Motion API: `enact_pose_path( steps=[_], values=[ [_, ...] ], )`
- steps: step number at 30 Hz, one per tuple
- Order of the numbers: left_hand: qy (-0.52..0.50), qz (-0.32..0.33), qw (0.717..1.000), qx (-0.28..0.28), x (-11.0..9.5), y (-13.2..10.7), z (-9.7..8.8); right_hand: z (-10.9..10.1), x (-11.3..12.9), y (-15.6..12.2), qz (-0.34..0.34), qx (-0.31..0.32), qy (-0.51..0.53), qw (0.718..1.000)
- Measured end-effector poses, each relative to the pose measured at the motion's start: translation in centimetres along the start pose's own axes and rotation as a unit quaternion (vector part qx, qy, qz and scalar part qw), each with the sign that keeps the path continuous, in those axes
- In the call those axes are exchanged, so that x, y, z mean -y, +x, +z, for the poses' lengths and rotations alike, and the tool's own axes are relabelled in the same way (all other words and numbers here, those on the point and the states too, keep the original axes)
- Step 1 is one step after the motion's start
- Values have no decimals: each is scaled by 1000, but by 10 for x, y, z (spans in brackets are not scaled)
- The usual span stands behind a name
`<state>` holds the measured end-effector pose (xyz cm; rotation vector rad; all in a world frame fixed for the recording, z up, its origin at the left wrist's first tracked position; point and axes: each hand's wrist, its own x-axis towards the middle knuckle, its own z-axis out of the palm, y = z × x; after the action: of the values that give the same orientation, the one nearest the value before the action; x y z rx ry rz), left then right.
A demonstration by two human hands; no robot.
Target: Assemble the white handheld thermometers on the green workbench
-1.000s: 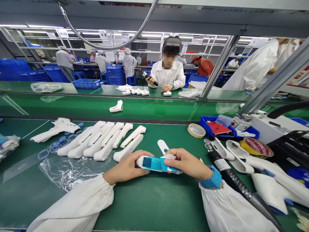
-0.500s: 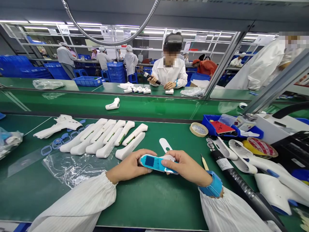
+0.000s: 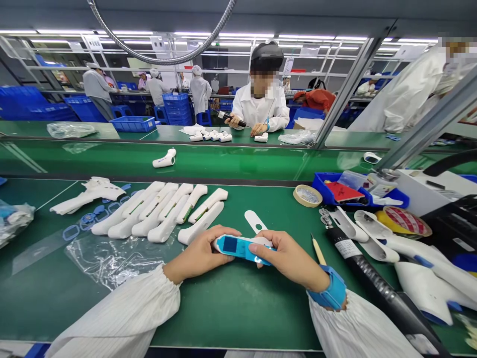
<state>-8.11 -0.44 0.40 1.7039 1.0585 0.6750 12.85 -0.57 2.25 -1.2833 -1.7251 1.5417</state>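
Both my hands hold one white handheld device shell with a blue front panel (image 3: 238,246) just above the green mat (image 3: 231,303). My left hand (image 3: 199,253) grips its left end with curled fingers. My right hand (image 3: 286,256), a blue wrist strap (image 3: 331,291) behind it, pinches the right end, thumb on the blue face. A flat white cover piece (image 3: 254,222) lies on the mat just behind the device. Several white shells (image 3: 164,214) lie in a row to the left of my hands.
A clear plastic bag (image 3: 108,258) lies front left, and a tape roll (image 3: 307,195), blue tray (image 3: 357,194), pencil (image 3: 318,250), black electric screwdriver (image 3: 376,288) and white housings (image 3: 421,283) crowd the right. One device (image 3: 164,159) lies on the conveyor belt; a co-worker (image 3: 263,107) sits opposite.
My hands and the blue-faced device stay almost where they were, with only a slight regrip. The single device on the conveyor has travelled left.
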Motion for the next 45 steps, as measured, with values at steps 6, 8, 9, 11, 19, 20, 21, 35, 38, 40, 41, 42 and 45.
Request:
enact_pose_path(
  steps=[6,8,9,11,19,20,21,35,38,40,41,42,45],
  values=[
    [9,-9,1000,-5,2,0,0,0,-2,0,0,4,0,1000],
    [7,-9,1000,-5,3,0,0,0,-2,1,0,4,0,1000],
    [6,-9,1000,-4,3,0,0,0,-2,1,-1,5,1,1000],
    [4,-9,1000,-2,3,0,0,0,-2,2,-2,7,6,1000],
    [11,-11,1000,-3,2,0,0,0,-4,3,0,6,0,1000],
    [11,-11,1000,-2,1,0,0,0,-4,3,0,6,-1,1000],
    [10,-11,1000,-2,2,0,0,0,-4,3,1,5,-1,1000],
    [24,-17,1000,-3,4,-1,-1,1,-6,6,-3,0,0,1000],
    [27,-14,1000,-2,5,-1,-1,1,-5,5,-7,1,2,1000],
    [29,-12,1000,-2,5,-1,-1,1,-5,4,-10,0,1,1000],
    [29,-11,1000,-2,5,-1,-1,1,-4,4,-11,-1,1,1000],
    [30,-10,999,-2,5,0,-1,1,-4,4,-11,-1,1,1000],
    [30,-9,1000,1,4,-1,-1,1,-2,4,-9,-4,-1,1000]
  ],
)
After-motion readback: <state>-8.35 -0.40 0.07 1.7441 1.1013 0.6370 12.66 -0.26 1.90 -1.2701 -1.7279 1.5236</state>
